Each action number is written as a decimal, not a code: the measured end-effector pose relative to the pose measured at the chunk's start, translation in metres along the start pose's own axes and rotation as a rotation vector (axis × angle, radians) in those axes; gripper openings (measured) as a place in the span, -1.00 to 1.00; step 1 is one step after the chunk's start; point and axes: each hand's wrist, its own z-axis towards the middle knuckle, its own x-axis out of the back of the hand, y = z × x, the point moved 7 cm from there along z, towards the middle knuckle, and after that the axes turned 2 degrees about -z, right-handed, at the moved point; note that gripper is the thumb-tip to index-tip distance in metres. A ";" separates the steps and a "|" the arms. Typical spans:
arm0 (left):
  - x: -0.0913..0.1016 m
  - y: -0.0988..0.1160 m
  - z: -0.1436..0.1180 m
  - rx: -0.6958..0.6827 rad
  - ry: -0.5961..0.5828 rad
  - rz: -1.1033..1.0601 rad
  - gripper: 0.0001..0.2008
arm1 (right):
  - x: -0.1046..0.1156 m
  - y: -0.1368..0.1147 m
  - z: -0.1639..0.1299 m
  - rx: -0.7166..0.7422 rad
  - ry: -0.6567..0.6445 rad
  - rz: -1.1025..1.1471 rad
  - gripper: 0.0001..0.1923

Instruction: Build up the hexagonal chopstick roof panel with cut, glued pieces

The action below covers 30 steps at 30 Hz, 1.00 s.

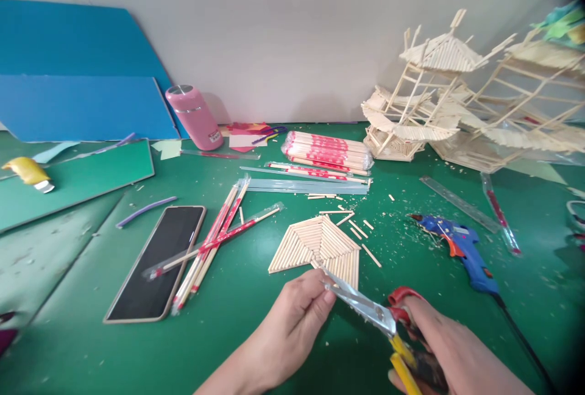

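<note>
A hobby craft corner, a model-making spot set against a plain wall. The table (256,334) wears a green cutting mat dusted with wood chips and offcuts. Packs of wrapped chopsticks (326,152) lie beside a blue glue gun (461,252) and a clear ruler (457,203). Half-built stick pagodas (439,96) stand at the back, blue card sheets (77,90) lean on the wall, and a fan-shaped stick panel (317,249) lies in the middle.
</note>
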 end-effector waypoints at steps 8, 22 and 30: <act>-0.002 0.007 -0.001 -0.018 -0.076 0.065 -0.72 | -0.013 0.005 -0.004 0.005 -0.111 -0.210 -0.60; -0.004 0.010 0.001 0.024 -0.073 -0.091 -0.71 | -0.014 0.022 -0.005 -0.198 -0.058 0.029 -0.77; -0.007 -0.037 0.004 0.326 0.072 -0.879 -0.73 | -0.004 0.046 -0.009 -0.358 -0.018 0.169 -0.65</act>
